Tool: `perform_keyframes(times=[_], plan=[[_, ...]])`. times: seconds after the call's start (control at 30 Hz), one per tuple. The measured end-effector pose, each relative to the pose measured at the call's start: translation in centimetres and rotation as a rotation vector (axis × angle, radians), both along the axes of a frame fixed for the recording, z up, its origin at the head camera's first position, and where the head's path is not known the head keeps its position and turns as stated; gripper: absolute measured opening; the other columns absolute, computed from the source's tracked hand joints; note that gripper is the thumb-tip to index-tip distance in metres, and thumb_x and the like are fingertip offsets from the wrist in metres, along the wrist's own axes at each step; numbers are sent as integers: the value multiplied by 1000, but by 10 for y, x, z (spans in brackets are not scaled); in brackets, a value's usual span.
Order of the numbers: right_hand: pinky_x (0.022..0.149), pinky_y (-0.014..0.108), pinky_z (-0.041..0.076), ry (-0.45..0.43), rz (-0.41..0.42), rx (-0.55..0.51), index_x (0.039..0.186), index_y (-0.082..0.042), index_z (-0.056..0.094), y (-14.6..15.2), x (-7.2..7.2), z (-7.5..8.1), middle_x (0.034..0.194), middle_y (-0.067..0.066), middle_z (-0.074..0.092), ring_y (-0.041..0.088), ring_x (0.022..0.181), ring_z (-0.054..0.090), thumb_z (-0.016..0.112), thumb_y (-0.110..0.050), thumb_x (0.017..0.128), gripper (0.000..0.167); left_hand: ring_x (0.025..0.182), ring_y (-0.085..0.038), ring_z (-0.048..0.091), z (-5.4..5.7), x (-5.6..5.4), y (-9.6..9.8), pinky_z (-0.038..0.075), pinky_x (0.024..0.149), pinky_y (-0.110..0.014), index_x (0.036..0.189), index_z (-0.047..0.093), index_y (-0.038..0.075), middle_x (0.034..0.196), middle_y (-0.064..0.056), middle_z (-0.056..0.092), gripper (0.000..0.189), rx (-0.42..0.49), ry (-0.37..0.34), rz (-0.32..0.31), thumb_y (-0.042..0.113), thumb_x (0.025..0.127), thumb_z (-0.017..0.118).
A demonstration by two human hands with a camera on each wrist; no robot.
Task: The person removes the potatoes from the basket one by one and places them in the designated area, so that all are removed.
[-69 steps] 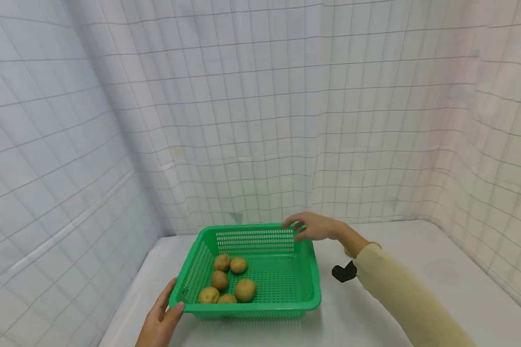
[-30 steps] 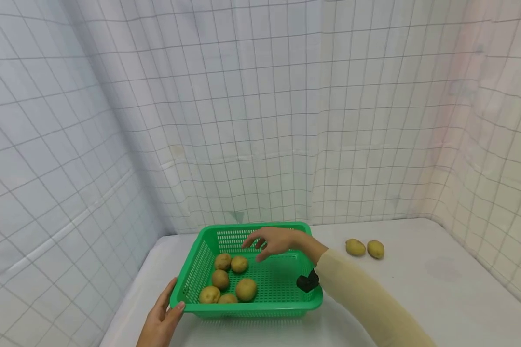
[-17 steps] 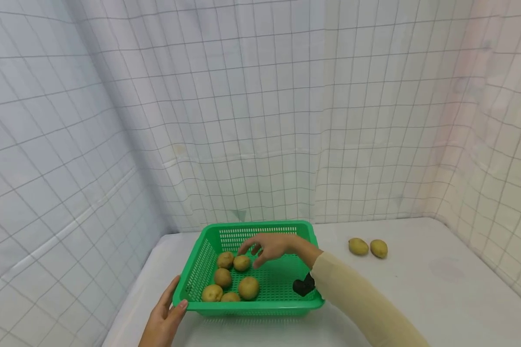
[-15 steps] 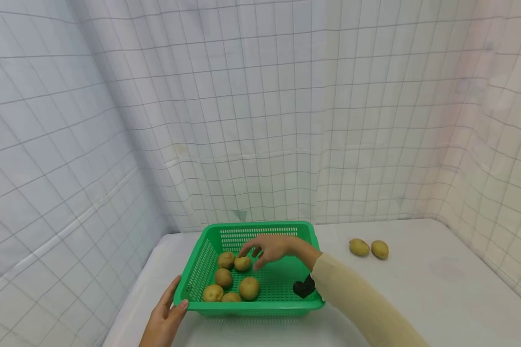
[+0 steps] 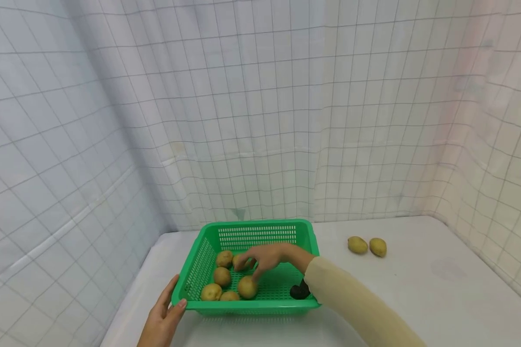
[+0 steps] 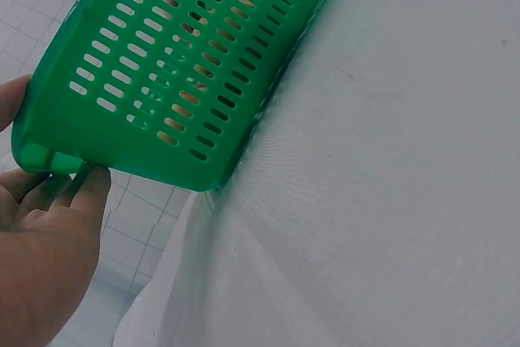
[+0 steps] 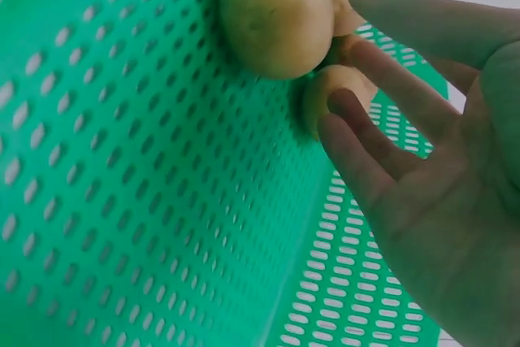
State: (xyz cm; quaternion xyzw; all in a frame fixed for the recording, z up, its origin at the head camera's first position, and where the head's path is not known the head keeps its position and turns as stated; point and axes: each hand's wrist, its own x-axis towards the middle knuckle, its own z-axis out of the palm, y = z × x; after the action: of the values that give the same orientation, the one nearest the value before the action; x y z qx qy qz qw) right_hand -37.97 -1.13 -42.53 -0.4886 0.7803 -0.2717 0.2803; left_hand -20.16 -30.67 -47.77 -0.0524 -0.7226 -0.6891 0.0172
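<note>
A green plastic basket (image 5: 282, 304) with slotted walls stands on the white table. Several potatoes lie toward its left side, among them a large round potato (image 5: 246, 288). My left hand (image 5: 159, 320) grips the near left corner of the rim, its fingers (image 6: 89, 193) under the edge. Inside the basket, my right hand (image 5: 267, 257) reaches over a potato (image 5: 237, 261) at the back, partly covering it. In the right wrist view its fingers (image 7: 353, 152) are spread and loosely bent beside the potatoes, grasping none; whether the fingertips touch one I cannot tell.
Two potatoes, one (image 5: 357, 245) beside another (image 5: 377, 247), lie on the table (image 5: 417, 289) right of the basket. White gridded sheets (image 5: 252, 120) hang behind and at both sides. A black object (image 5: 300, 291) sits at my right wrist.
My right hand has moved from above the basket's back right corner leftward, then down among the potatoes. The two potatoes on the table came into sight. My left hand has stayed on the rim.
</note>
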Motion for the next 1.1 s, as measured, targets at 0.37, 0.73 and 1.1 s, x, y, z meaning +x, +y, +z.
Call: perform_keyframes(times=[0.37,0.73,1.1], plan=[[105,26,47,-9,89,38,141,-8,63,-7,2,-10,143,-2,59,12,130,52,78,-5,93,50,150,-49,2,-1,-2,-3,40,100,-14,164,-2,-3,168,-23,-9,80,49,21,-11,15,110,54],[108,24,41,94,168,111,136,-16,63,-12,4,-15,137,-11,56,3,131,45,80,-9,93,47,149,-53,1,-2,0,-1,40,98,-13,163,-3,-3,167,-25,-11,80,18,12,-10,18,110,54],[104,27,46,31,51,-9,133,-16,66,-8,3,-9,134,-12,56,5,123,50,84,-5,87,50,149,-52,4,0,-1,-1,41,99,-15,164,-2,-3,167,-25,-9,80,7,13,-3,19,110,54]])
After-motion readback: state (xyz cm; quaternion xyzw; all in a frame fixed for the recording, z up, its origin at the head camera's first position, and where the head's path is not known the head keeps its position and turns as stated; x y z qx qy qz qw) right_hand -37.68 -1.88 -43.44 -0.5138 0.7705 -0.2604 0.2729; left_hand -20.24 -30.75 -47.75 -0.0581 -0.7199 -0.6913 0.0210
